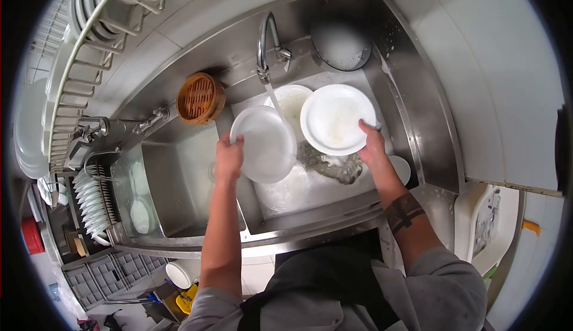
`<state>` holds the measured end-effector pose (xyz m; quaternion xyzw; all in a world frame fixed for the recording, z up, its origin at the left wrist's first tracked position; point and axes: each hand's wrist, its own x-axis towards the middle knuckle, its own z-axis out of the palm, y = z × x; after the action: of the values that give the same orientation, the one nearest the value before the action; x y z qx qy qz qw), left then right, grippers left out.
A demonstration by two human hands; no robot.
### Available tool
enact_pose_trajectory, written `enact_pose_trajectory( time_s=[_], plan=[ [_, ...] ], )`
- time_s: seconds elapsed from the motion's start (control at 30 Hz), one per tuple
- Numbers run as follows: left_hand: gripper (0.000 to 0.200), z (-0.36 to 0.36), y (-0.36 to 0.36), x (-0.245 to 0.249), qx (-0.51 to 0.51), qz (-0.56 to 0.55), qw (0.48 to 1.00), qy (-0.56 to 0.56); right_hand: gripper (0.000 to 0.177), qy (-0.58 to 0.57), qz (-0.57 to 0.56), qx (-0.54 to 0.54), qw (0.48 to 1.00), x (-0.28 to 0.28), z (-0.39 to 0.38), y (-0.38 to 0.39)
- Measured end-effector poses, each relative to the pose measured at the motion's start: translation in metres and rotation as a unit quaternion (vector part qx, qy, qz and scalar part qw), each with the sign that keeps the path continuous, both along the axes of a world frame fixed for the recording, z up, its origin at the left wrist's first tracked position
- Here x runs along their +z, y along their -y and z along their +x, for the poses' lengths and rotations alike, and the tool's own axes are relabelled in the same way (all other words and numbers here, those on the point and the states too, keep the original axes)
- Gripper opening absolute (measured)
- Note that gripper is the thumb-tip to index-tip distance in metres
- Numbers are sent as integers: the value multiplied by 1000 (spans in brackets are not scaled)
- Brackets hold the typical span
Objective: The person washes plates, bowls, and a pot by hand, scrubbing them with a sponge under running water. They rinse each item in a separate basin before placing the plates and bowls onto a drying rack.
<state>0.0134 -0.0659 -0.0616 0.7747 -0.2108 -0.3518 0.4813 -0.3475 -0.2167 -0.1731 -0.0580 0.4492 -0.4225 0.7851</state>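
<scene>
My left hand grips the left rim of a white plate, held tilted over the right sink basin beside the running tap. Water falls from the spout close to this plate's upper right edge. In my right hand is a second white plate, its face turned up, thumb on the rim. Partly hidden between the two lies another white plate in the basin. Below them a grey scrubbing cloth or net sits in suds.
A round bamboo steamer basket stands on the sink's back ledge, left of the tap. A metal bowl or pan is in the back right corner. Plates fill a wire rack overhead at left. A white tub with cutlery stands at right.
</scene>
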Motion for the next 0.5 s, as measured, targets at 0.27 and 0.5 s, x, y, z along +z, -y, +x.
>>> enact_pose_trajectory(
  time_s=[0.27, 0.5],
  plan=[
    [42, -31, 41, -62, 46, -30, 980, -191, 48, -92, -32, 94, 991, 40, 55, -30],
    [49, -22, 73, -51, -140, -29, 967, -208, 45, -653, -612, -15, 446, 132, 49, 43]
  ],
)
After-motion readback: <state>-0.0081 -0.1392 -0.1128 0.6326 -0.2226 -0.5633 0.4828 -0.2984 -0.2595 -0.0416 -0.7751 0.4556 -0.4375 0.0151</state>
